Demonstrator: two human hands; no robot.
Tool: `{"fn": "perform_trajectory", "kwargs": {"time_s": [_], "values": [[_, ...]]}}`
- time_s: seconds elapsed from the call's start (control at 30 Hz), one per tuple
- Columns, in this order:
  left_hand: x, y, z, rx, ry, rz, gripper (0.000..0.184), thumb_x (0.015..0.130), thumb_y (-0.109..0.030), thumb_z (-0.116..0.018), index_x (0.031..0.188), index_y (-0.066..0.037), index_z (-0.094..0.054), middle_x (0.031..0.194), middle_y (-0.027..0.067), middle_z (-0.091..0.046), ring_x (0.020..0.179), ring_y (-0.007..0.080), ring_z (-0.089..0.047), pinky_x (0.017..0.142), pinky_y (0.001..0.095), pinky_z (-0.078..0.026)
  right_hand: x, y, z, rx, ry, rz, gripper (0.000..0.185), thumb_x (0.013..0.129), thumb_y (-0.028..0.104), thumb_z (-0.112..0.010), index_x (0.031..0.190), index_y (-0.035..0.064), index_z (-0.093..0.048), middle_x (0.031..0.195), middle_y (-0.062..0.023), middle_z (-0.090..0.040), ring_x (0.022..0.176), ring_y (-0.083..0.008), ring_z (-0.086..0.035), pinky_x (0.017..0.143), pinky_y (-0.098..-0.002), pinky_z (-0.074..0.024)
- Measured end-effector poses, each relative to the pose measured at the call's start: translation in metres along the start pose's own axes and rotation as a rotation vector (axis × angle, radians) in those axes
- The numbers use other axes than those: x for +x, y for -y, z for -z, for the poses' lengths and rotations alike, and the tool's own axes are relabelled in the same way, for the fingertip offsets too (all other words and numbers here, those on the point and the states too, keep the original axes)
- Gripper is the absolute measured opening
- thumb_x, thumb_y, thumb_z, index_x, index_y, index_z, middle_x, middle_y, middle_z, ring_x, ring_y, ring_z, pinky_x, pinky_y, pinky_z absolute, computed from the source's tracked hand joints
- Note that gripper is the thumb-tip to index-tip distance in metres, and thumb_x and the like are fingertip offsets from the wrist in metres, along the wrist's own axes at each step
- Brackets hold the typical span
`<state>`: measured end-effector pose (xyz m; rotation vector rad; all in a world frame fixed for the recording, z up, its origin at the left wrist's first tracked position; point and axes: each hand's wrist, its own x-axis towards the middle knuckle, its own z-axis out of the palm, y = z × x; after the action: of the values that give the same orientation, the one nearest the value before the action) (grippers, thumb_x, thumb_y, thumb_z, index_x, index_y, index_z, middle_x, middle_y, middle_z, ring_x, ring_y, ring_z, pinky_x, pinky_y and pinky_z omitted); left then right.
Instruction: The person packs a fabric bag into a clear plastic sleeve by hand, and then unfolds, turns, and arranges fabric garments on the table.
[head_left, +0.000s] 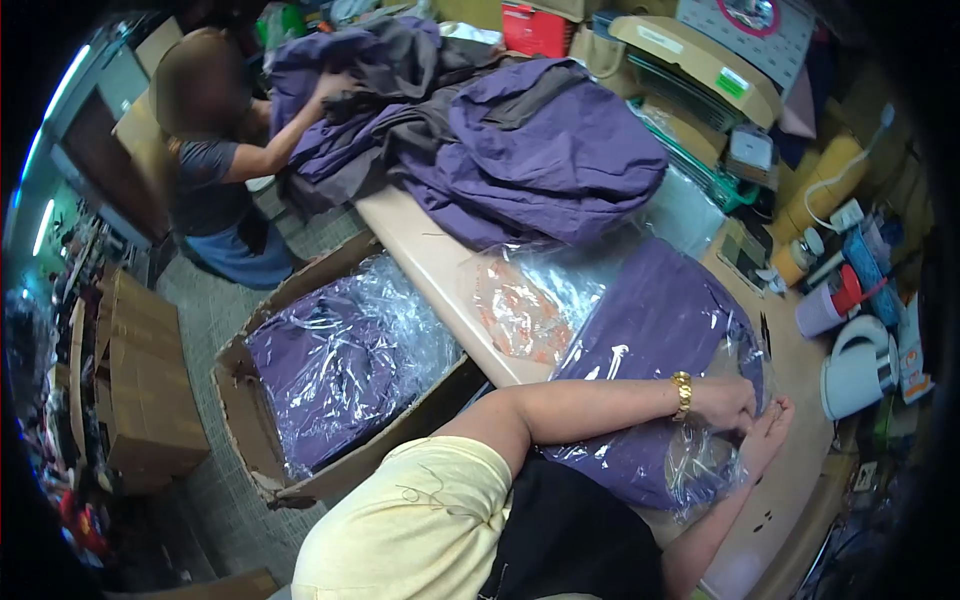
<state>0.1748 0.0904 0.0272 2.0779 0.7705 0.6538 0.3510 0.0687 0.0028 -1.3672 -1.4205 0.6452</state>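
A folded purple garment in a clear plastic bag [640,320] lies on the table before me. My left hand [722,402], with a gold watch at the wrist, is closed at the bag's right end, fingers bent on the plastic. Close beside it, my right hand [765,432] has its fingers drawn together at the same end, and crumpled film bunches near its wrist. Exactly what the fingertips pinch is hard to see. Under the bag's left side lies a clear bag with orange print [520,310].
A large heap of purple and dark grey cloth [540,150] covers the table's far end, where a co-worker [220,170] handles it. An open carton [235,400] beside the table holds bagged purple garments [330,370]. A white jug [855,375] and a pink cup [820,315] stand right.
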Motion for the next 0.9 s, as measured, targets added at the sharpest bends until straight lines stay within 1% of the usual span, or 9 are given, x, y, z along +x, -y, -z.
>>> {"fn": "perform_trajectory", "kwargs": {"time_s": [0.07,0.23,0.33,0.4,0.6,0.67,0.77,0.8,0.9], "values": [[0.007,0.012,-0.006,-0.133,-0.196,-0.107,0.027,0.088,-0.027,-0.062,0.081,-0.002,-0.069,0.074,0.0154,-0.067,0.072,0.0323,-0.066,0.068,0.0418,-0.049,0.000,0.001,0.002,-0.117,-0.224,0.210,0.019,0.103,0.013,-0.042,0.114,-0.0006,-0.048,0.103,-0.0081,-0.053,0.092,-0.0143,-0.052,0.084,-0.0272,-0.0428],[0.001,-0.004,0.001,-0.098,-0.229,0.024,0.020,0.089,-0.019,-0.058,0.083,-0.001,-0.067,0.077,0.0167,-0.067,0.076,0.0353,-0.065,0.069,0.0441,-0.048,-0.019,0.039,-0.009,0.088,-0.260,0.157,0.022,0.102,0.010,-0.040,0.118,-0.0024,-0.049,0.105,-0.0103,-0.057,0.093,-0.0167,-0.055,0.084,-0.0300,-0.0440],[-0.002,-0.016,-0.002,0.095,-0.311,-0.153,0.016,0.088,-0.016,-0.058,0.083,-0.002,-0.063,0.075,0.0170,-0.065,0.076,0.0376,-0.064,0.067,0.0447,-0.047,-0.015,0.054,-0.018,-0.244,-0.164,0.447,0.024,0.102,0.012,-0.039,0.119,0.0001,-0.051,0.102,-0.0123,-0.060,0.088,-0.0194,-0.059,0.078,-0.0333,-0.0462],[-0.004,-0.018,-0.005,0.044,-0.347,-0.173,0.012,0.086,-0.013,-0.058,0.082,-0.003,-0.061,0.071,0.0188,-0.063,0.073,0.0389,-0.062,0.072,0.0472,-0.045,-0.014,0.057,-0.009,-0.266,-0.067,0.046,0.026,0.103,0.016,-0.037,0.118,0.0033,-0.053,0.101,-0.0149,-0.063,0.088,-0.0248,-0.062,0.076,-0.0369,-0.0473],[-0.017,-0.034,-0.001,0.291,-0.283,-0.156,0.008,0.080,-0.013,-0.062,0.085,-0.010,-0.066,0.088,0.0188,-0.064,0.093,0.0353,-0.062,0.091,0.0547,-0.035,-0.004,0.029,0.009,-0.348,-0.105,0.066,0.027,0.103,0.021,-0.039,0.115,0.0037,-0.056,0.103,-0.0168,-0.064,0.095,-0.0271,-0.062,0.082,-0.0389,-0.0467],[-0.022,-0.029,-0.005,0.693,-0.247,-0.366,0.028,0.075,-0.014,-0.064,0.103,-0.011,-0.067,0.097,0.0150,-0.061,0.105,0.0320,-0.056,0.097,0.0563,-0.033,-0.004,0.034,0.006,-0.317,-0.105,0.037,0.028,0.102,0.023,-0.040,0.114,0.0034,-0.057,0.103,-0.0158,-0.064,0.096,-0.0265,-0.062,0.083,-0.0383,-0.0466],[-0.023,-0.032,-0.008,0.887,-0.294,-0.233,0.041,0.073,-0.015,-0.064,0.114,-0.014,-0.065,0.100,0.0142,-0.057,0.105,0.0292,-0.054,0.102,0.0567,-0.028,-0.004,0.017,0.000,-0.133,-0.093,0.042,0.029,0.102,0.026,-0.042,0.110,0.0027,-0.059,0.104,-0.0125,-0.065,0.098,-0.0223,-0.061,0.086,-0.0354,-0.0459],[-0.021,-0.035,-0.007,0.908,-0.353,-0.207,0.041,0.073,-0.014,-0.063,0.114,-0.016,-0.066,0.098,0.0140,-0.056,0.103,0.0293,-0.054,0.102,0.0563,-0.027,-0.003,0.025,0.002,-0.053,0.003,-0.168,0.031,0.103,0.029,-0.040,0.111,0.0056,-0.059,0.098,-0.0073,-0.063,0.091,-0.0169,-0.058,0.081,-0.0321,-0.0468],[-0.016,-0.028,-0.009,0.820,-0.486,-0.323,0.039,0.076,-0.015,-0.062,0.114,-0.019,-0.067,0.090,0.0083,-0.052,0.095,0.0246,-0.055,0.103,0.0529,-0.027,-0.007,0.022,0.008,0.515,0.238,-0.291,0.054,0.102,0.055,-0.027,0.118,0.0116,-0.054,0.080,0.0023,-0.050,0.055,-0.0047,-0.039,0.048,-0.0206,-0.0319]]}}
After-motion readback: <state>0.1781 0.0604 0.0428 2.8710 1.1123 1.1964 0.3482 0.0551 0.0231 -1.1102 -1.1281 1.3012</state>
